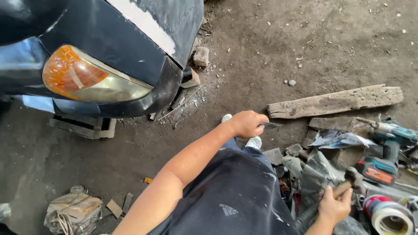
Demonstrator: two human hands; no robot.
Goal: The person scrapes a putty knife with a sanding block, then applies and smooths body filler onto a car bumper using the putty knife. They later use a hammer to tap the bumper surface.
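car (109, 39): cut off by the top and left edges; only a dark corner with its orange lamp (87, 76) shows.
blade (271, 125): its handle is hidden inside the left hand (247, 124); kind too small to tell.
hammer (353, 179): lower handle hidden in the right hand (334, 208); head slightly blurred.
tape (392, 217): cut off by the bottom edge.
drill (387, 150): cut off at the right edge.
shoes (254, 142): mostly hidden by the knee.
bundle (74, 211): contents too unclear to tell.

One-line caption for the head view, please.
Beside a dark car bumper, the left hand holds a flat metal blade while the right hand grips a hammer.
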